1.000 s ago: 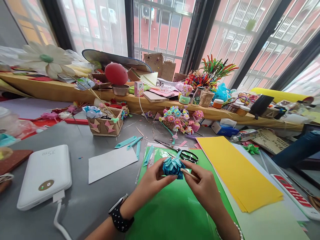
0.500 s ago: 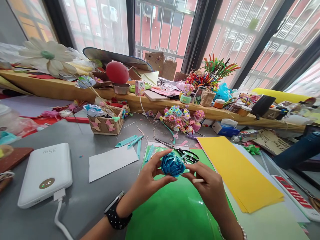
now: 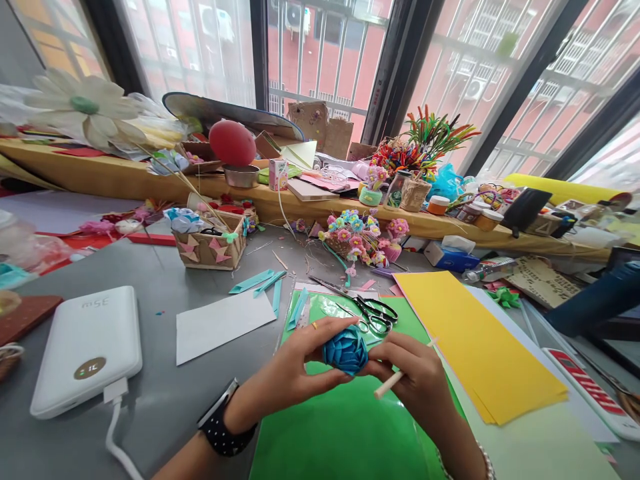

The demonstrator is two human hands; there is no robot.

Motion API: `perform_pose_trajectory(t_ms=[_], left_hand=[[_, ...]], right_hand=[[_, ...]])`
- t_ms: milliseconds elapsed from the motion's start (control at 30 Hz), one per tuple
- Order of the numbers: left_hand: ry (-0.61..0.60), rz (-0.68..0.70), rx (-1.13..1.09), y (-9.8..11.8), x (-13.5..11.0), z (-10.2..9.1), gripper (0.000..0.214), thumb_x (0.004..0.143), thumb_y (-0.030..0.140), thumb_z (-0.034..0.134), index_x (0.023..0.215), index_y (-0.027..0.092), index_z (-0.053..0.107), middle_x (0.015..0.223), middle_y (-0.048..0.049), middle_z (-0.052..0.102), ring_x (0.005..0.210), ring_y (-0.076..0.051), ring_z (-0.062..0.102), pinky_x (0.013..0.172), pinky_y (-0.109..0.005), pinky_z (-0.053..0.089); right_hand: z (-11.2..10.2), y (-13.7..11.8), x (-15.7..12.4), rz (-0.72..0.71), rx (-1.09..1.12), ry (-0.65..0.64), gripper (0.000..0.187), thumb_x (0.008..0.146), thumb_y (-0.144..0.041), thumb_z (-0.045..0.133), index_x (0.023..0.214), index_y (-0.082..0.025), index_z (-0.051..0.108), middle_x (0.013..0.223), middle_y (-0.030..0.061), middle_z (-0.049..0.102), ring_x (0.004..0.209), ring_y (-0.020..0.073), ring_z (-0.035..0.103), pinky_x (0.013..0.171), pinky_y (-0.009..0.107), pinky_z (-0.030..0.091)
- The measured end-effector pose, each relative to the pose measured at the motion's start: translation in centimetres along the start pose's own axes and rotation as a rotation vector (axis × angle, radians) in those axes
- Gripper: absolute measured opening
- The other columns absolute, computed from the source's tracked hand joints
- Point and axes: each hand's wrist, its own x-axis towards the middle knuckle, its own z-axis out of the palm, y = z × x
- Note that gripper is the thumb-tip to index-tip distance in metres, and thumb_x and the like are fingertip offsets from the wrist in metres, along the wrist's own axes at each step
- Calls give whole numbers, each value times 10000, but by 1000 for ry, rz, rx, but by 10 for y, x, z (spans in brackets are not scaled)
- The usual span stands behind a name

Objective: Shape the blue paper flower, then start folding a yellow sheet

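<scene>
Thumb and fingers of my left hand (image 3: 300,363) curl round a blue folded-paper flower (image 3: 345,349), holding it over the green mat (image 3: 325,427). From the other side, the fingertips of my right hand (image 3: 413,367) pinch the flower's right edge. A thin pale wooden stick (image 3: 389,385) also lies across the right hand, gripped among its fingers. Beyond the flower, black-handled scissors (image 3: 377,312) rest on the mat. Folded light-blue paper strips (image 3: 253,281) lie to the left of them, and one strip (image 3: 299,309) sits at the mat's edge.
White paper (image 3: 225,327) and a white power bank (image 3: 90,350) with its cable lie on the left. Yellow paper sheets (image 3: 480,353) cover the right. At the back stand a cardboard basket (image 3: 210,247), crocheted flowers (image 3: 357,237) and a crowded ledge (image 3: 280,207).
The flower has dropped slightly and turned in my hands. The wooden stick in my right hand has swung, so more of its length shows. The scissors are less covered.
</scene>
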Motion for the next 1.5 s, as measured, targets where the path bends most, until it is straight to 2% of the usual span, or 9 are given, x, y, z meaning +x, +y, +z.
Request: perform_pose_trajectory(t_ms=[200, 300, 367, 500, 633, 767, 1000, 1200, 1500], left_hand=[[20, -84, -269, 0, 5, 1, 596, 662, 211, 719, 1197, 272, 464, 1224, -35, 439, 1025, -196, 523, 873, -281, 456], [106, -116, -367, -1, 8, -1, 666, 628, 212, 746, 1207, 256, 419, 1173, -46, 441, 952, -175, 537, 835, -280, 467], [135, -137, -446, -1, 9, -3, 685, 631, 233, 746, 1208, 242, 377, 1128, -57, 464, 905, -176, 557, 787, -291, 485], [135, -177, -576, -1, 10, -5, 528, 704, 318, 683, 1133, 216, 392, 1025, -56, 522, 786, -182, 618, 721, -327, 501], [184, -191, -517, -2, 10, -4, 596, 646, 275, 732, 1143, 237, 405, 1040, -34, 522, 840, -180, 596, 794, -329, 473], [194, -156, -352, -6, 12, -4, 576, 659, 256, 714, 1164, 218, 441, 1091, -47, 511, 906, -179, 538, 793, -287, 455], [169, -260, -85, -6, 13, -7, 571, 636, 316, 720, 1144, 196, 488, 853, 1, 531, 557, -82, 409, 494, -204, 353], [77, -239, -155, -7, 11, -5, 647, 631, 274, 720, 1205, 215, 425, 1062, -44, 512, 718, -120, 496, 611, -228, 426], [-23, -264, -209, -10, 9, -6, 622, 639, 236, 709, 1192, 223, 424, 1068, -39, 539, 860, -176, 553, 703, -264, 467]], right_hand=[[8, -1, -4, 41, 15, 1, 360, 847, -420, 496, 585, -178, 540, 544, -14, 467, 468, 102, 447, 440, 211, 339], [4, -2, -5, 128, 70, 69, 416, 896, -484, 324, 662, -186, 496, 643, 7, 466, 557, 128, 475, 497, 233, 387], [2, -2, -4, 179, 72, 113, 384, 932, -395, 258, 703, -190, 489, 680, 17, 469, 600, 140, 486, 533, 244, 408], [3, -1, -4, 180, 71, 59, 263, 918, -265, 362, 793, -190, 582, 675, 19, 536, 564, 131, 515, 510, 226, 418], [3, 2, -5, 193, 57, 54, 241, 900, -270, 414, 945, -203, 641, 732, 39, 608, 595, 144, 556, 515, 227, 441], [3, 3, -7, 215, 76, 49, 291, 904, -208, 373, 1134, -201, 551, 743, 36, 597, 638, 146, 571, 571, 235, 473], [9, 0, -4, 139, 225, -75, 75, 839, -197, 526, 774, -189, 563, 696, 13, 564, 589, 120, 549, 509, 208, 451], [10, 0, -3, 167, 228, -133, 128, 840, -217, 530, 745, -175, 605, 688, 19, 533, 572, 116, 526, 482, 209, 435], [10, -2, -4, 229, 235, -204, 73, 819, -190, 548, 851, -197, 613, 702, 12, 566, 599, 124, 557, 492, 202, 452]])
